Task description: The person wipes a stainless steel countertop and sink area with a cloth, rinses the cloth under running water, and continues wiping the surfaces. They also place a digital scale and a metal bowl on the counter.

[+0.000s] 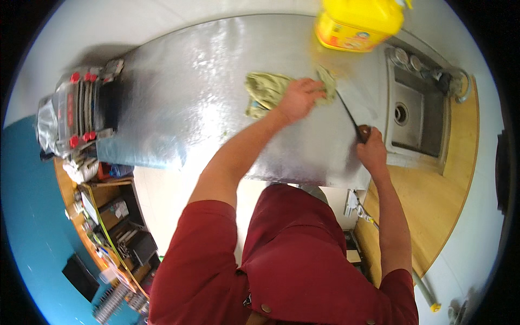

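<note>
My left hand [300,99] grips a pale green cloth [265,90] above the metal worktop [170,89]. Part of this cloth hangs to the left of the hand, and another part is pressed around the far end of a long dark blade [346,107]. The blade looks thin, seen nearly edge-on, and appears to belong to a knife. Its handle end is in my right hand [373,152], near the worktop's right side. The cloth hides the blade's tip.
A large yellow plastic jug [359,28] stands at the back right. Beside it is a steel sink [440,138] with a faucet [467,87]. A machine with red knobs [77,111] occupies the left end. Cluttered shelves [107,219] stand lower left.
</note>
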Demonstrator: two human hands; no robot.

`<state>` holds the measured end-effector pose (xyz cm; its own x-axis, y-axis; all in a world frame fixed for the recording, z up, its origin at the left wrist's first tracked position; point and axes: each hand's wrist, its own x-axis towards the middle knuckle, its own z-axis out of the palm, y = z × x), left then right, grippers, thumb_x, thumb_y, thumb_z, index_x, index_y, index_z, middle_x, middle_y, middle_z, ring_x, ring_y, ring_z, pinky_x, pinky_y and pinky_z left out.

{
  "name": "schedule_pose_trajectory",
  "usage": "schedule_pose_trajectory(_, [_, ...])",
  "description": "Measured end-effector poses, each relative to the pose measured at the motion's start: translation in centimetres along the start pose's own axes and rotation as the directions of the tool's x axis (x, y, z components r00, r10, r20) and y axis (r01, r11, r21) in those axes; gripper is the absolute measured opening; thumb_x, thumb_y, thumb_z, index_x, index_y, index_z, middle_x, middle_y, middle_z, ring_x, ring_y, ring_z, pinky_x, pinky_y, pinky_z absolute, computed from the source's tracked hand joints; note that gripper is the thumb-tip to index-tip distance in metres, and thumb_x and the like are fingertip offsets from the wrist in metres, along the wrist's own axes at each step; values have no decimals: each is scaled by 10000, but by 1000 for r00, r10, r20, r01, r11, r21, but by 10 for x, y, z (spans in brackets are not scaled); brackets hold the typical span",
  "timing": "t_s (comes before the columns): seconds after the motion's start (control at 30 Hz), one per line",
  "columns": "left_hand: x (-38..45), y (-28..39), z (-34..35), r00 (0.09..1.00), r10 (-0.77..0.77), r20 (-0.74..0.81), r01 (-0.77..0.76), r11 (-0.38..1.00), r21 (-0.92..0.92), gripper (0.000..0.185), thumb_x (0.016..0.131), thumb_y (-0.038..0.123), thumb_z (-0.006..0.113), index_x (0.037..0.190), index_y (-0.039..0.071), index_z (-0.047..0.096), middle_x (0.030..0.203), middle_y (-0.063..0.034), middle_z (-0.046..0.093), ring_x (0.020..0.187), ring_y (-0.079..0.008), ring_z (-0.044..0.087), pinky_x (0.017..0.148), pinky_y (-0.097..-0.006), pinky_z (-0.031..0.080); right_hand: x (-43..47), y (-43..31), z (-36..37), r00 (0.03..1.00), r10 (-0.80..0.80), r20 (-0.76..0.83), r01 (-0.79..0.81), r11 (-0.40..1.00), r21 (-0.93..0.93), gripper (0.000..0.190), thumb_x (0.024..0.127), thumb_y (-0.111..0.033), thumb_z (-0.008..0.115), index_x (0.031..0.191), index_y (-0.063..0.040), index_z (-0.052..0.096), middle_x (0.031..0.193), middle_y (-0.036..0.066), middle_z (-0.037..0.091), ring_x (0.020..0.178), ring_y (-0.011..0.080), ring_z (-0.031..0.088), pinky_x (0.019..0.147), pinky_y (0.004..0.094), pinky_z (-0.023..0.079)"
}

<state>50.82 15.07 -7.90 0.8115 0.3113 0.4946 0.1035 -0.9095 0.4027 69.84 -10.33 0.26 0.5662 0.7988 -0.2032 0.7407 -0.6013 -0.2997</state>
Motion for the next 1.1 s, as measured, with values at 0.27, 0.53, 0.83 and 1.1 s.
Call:
schedule_pose_trajectory(0.27, [-33, 56, -80, 630, -736, -247, 332, 543, -772, 233, 960, 58, 588, 1170, 48, 689, 1206, -119, 700, 1087, -218, 643, 930, -343, 522, -72, 15, -40, 971, 237, -27, -228, 956, 185, 241, 898, -199, 623, 981, 16, 553, 764, 197, 626, 721, 392, 644, 677, 497, 502])
schedule_pose_trajectory(0.53, [-227, -63, -266, 544, -791, -281, 793, 594, -135, 421, 930, 180, 568, 1292, -19, 649, 1349, -226, 623, 1219, -341, 604, 1022, -426, 492, -183, 26, -78, 801, 592, 89, -521, 616, 591, 110, 942, -139, 579, 880, -79, 511, 615, -22, 458, 473, 69, 437, 426, 266, 351])
schedule_pose_trajectory(0.83, [-229, -53, -180, 677, -660, -326, 736, 595, 323, 691, 842, 279, 670, 1470, 27, 530, 1463, -254, 547, 1340, -462, 507, 1156, -514, 402, -225, 77, -81, 747, 623, 232, -619, 523, 586, 95, 934, -125, 598, 898, -79, 523, 608, -17, 473, 455, 73, 440, 411, 256, 353])
schedule_pose_trajectory(1.1, [41, 35, 55, 798, -456, -393, 576, 768, 279, 603, 772, 269, 723, 1340, 76, 656, 1304, -211, 659, 1255, -462, 563, 1099, -530, 447, -282, 214, -84, 814, 549, 189, -549, 622, 559, 127, 916, -96, 589, 869, -12, 506, 681, 24, 456, 626, 142, 462, 563, 322, 416])
